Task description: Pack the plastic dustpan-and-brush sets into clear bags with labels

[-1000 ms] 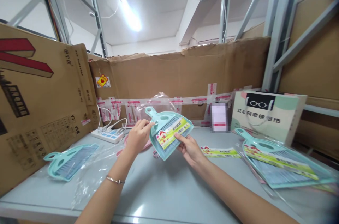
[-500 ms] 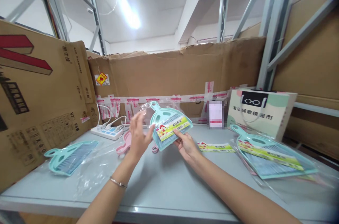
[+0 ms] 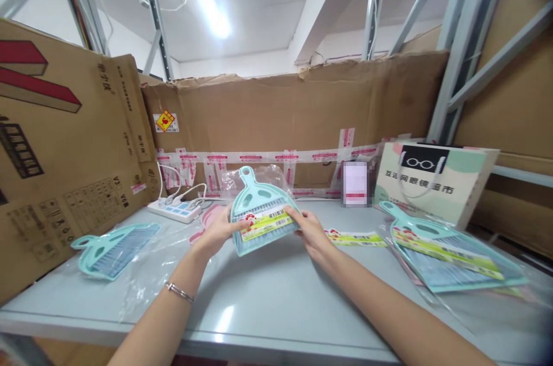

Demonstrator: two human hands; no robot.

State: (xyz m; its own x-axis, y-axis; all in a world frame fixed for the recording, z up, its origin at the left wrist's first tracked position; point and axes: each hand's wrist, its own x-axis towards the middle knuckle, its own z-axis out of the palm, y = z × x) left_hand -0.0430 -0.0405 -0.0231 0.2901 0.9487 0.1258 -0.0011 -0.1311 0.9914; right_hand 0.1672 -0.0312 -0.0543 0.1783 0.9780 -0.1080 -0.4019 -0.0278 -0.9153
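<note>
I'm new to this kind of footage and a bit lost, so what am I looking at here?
There is no machine here: these are a person's two bare hands, seen by one camera worn on the head, looking forward and down. The left hand and right hand grip opposite sides of a mint-green dustpan with a blue-bristled brush in it and a yellow-green label across its front. On the grey table, a similar dustpan lies to the left; another, with a label, is at right. A loose label, a white power strip and a paper bag are further back.
</note>
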